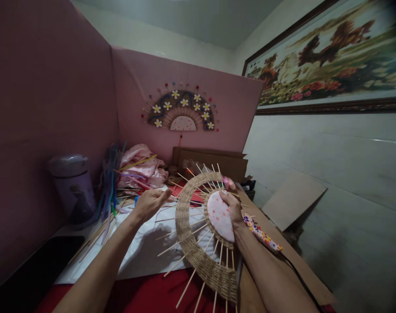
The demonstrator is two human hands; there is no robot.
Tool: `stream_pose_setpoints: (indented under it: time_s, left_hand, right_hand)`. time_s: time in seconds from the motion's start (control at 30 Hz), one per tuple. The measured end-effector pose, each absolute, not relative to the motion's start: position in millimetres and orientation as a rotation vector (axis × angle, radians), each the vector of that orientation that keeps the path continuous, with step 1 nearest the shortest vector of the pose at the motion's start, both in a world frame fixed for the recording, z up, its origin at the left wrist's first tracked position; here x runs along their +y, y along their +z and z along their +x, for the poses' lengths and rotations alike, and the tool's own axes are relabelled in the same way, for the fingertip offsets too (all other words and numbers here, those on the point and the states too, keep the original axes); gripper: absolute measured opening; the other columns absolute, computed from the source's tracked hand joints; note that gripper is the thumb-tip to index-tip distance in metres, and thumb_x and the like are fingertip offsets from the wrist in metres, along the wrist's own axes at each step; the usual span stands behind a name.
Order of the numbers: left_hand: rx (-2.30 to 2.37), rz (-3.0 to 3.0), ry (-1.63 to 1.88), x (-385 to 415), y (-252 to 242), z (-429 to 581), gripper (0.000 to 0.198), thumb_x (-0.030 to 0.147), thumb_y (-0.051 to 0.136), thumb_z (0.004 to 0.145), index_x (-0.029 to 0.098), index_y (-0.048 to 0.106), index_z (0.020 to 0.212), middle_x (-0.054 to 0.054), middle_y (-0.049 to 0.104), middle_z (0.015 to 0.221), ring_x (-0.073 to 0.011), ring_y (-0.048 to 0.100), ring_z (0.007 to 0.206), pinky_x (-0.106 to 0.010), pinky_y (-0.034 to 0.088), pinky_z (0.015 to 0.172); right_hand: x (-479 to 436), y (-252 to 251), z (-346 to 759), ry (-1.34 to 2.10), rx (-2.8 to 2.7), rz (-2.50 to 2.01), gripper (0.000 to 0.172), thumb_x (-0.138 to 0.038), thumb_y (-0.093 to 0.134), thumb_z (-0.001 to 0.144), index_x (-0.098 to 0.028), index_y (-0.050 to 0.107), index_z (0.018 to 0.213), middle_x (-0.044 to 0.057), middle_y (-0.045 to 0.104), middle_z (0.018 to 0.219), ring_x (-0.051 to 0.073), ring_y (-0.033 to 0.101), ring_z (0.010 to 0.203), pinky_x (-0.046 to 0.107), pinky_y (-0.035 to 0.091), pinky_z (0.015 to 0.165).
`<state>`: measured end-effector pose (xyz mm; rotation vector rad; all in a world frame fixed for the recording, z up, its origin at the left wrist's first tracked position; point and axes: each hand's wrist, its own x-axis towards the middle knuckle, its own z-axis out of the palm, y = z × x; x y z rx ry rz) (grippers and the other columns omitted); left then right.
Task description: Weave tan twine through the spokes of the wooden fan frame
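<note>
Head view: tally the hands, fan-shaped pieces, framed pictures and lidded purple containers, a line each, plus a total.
Hands: 2, the left hand and the right hand
Fan-shaped pieces: 2, the held fan and the flowered fan on the pink panel
Framed pictures: 1, the horse picture
Lidded containers: 1, the purple container
Total: 6

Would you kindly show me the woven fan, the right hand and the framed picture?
Woven fan (189,247): head view, on its outer woven band.
Right hand (234,210): head view, on the middle of the hand.
Framed picture (328,63): head view, on its painted scene.
</note>
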<state>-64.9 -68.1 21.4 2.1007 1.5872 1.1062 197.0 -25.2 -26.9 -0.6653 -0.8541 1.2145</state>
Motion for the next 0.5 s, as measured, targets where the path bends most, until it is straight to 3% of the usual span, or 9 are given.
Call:
stream_pose_setpoints:
  time_s: [0.3,0.5]
  left_hand:
    - [1.274,1.877,1.080,-69.1,21.9,-61.1,0.068,0.067,0.030,0.074,0.014,0.065,0.052,-0.007,0.062,0.060,-0.0146,0.052,0.060,-0.022,0.034,0.054]
    - [1.176,1.588,0.998,-65.9,17.1,-60.6,0.084,0.077,0.020,0.066,0.009,0.067,0.075,-0.002,0.048,0.044,-0.0070,0.024,0.040,-0.021,0.011,0.042]
  right_hand:
    - [-19.9,-30.9,199.8,1.261,-0.805,-0.592,0.017,-0.026,0.069,0.061,-0.016,0.057,0.070,-0.006,0.058,0.058,0.008,0.052,0.049,0.021,0.041,0.051]
    - [-15.8,-34.0,202.8,1.306,-0.787,-0.591,0.017,-0.023,0.069,0.061,-0.017,0.057,0.072,-0.005,0.060,0.060,0.010,0.054,0.051,0.022,0.044,0.052]
